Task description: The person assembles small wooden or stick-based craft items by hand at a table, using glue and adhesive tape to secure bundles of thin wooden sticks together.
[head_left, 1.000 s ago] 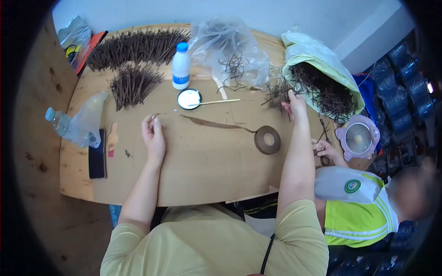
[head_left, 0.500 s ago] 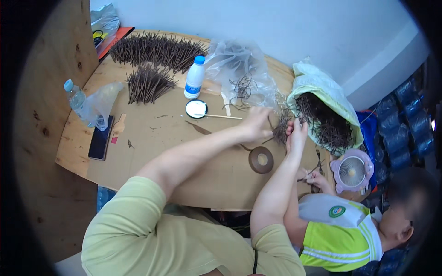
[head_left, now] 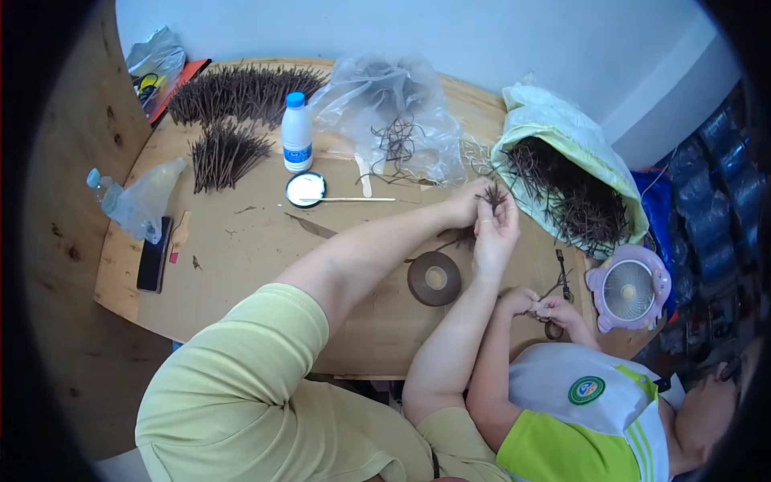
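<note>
My left hand and my right hand meet above the round wooden table, both pinching a small bunch of dark brown twigs. Just below them lies a roll of brown tape. An open pale green sack full of the same dark twigs sits to the right of my hands. A clear plastic bag with more twigs lies behind them.
Twig bundles and a smaller pile lie at the back left, by a white bottle with a blue cap and a round lid with a stick. A phone and water bottle lie left. Another person's hands work near a pink fan.
My left hand left the table's left side and reached across to the right. Both hands now hold a twig bunch together. The view shifted toward the right.
</note>
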`<state>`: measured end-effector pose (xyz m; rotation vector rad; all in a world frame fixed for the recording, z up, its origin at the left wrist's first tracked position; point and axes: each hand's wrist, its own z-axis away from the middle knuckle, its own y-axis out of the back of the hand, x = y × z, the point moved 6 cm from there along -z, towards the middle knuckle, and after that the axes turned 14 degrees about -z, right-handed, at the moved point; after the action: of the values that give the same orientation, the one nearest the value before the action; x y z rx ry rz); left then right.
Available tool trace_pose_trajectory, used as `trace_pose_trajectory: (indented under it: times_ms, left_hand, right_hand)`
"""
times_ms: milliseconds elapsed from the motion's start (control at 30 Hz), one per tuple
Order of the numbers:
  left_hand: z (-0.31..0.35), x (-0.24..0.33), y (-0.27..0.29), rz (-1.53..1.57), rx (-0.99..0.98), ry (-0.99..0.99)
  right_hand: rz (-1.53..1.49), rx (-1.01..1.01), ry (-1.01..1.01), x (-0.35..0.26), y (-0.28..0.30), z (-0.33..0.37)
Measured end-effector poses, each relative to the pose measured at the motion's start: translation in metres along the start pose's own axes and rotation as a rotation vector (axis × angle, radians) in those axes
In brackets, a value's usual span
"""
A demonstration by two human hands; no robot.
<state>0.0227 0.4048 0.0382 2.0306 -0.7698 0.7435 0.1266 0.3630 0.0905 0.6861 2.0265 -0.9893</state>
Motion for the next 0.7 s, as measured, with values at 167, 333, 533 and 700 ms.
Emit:
trace_pose_trajectory:
  times_ms: [167, 333, 533, 700]
  left_hand:
    - [-0.003, 0.018, -0.003, -0.288, 0.030, -0.017]
    - [-0.021, 0.022, 0.001, -0.475, 0.002, 0.117]
    - [-0.032, -0.027, 0.041, -0.402, 0.076, 0.130]
    - [-0.038, 0.016, 0.039, -0.231, 0.060, -0.001]
  right_hand:
    - [0.119, 0.170, 0.042, -0.007, 0.025, 0.005]
    - [0.434, 0.046, 0.307, -0.017, 0.004, 0.018]
    - [0.390, -0.012, 0.280, -0.066, -0.053, 0.053]
    - [0.011, 0.379, 0.123, -0.013, 0.045, -0.010]
